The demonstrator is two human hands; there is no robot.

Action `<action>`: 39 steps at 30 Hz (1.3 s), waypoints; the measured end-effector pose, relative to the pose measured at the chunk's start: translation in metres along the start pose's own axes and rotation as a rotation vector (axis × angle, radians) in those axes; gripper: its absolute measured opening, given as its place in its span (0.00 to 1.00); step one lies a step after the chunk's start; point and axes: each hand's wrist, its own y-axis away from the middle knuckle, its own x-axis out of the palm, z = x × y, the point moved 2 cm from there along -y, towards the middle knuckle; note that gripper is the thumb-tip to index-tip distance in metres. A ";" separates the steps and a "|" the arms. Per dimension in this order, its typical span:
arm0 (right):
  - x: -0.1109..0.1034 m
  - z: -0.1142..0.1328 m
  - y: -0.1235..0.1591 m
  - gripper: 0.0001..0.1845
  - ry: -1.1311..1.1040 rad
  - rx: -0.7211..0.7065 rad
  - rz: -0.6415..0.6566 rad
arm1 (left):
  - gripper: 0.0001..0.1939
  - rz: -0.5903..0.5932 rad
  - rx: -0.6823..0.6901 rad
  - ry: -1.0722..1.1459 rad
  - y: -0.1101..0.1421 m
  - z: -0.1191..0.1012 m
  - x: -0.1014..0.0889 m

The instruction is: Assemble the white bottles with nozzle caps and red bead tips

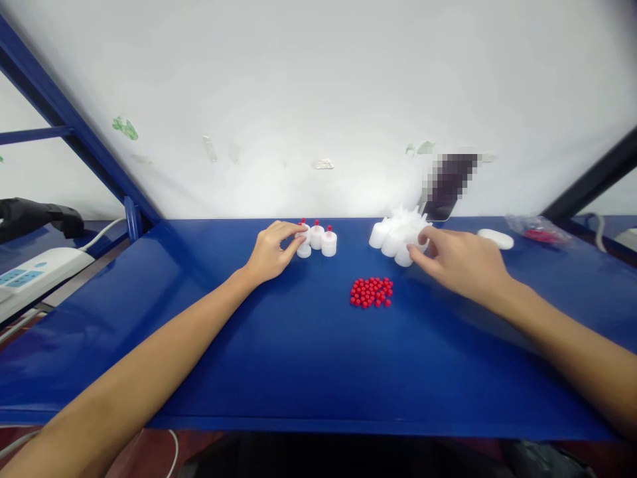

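My left hand [273,252] is closed around a small white squeeze bottle [304,251] with a red cap, standing on the blue table. Two more white bottles with red caps, one of them a front bottle [329,244], stand just to its right. At the right, my right hand [460,260] has its thumb and forefinger curled on a white bottle [421,245] at the edge of a group. That group of several white bottles [393,240] has pale pointed nozzles without red caps. A loose patch of small red caps [371,292] lies between my hands, nearer to me.
A phone [444,189] leans on the wall behind the bottles. Beyond my right hand lie a white rounded object [496,239] and a clear bag [542,231] with red contents. A white power strip [37,272] is at the far left. Blue frame posts flank the table [298,372].
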 end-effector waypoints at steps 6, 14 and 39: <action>0.005 -0.002 -0.002 0.14 -0.211 0.076 -0.048 | 0.09 0.186 0.053 -0.037 -0.001 0.001 0.005; 0.010 -0.004 -0.001 0.10 -0.355 0.043 -0.116 | 0.09 0.025 -0.042 -0.009 -0.002 -0.008 -0.003; 0.008 0.028 0.013 0.07 -0.701 -0.471 -0.296 | 0.05 0.648 0.096 0.261 0.008 -0.094 0.029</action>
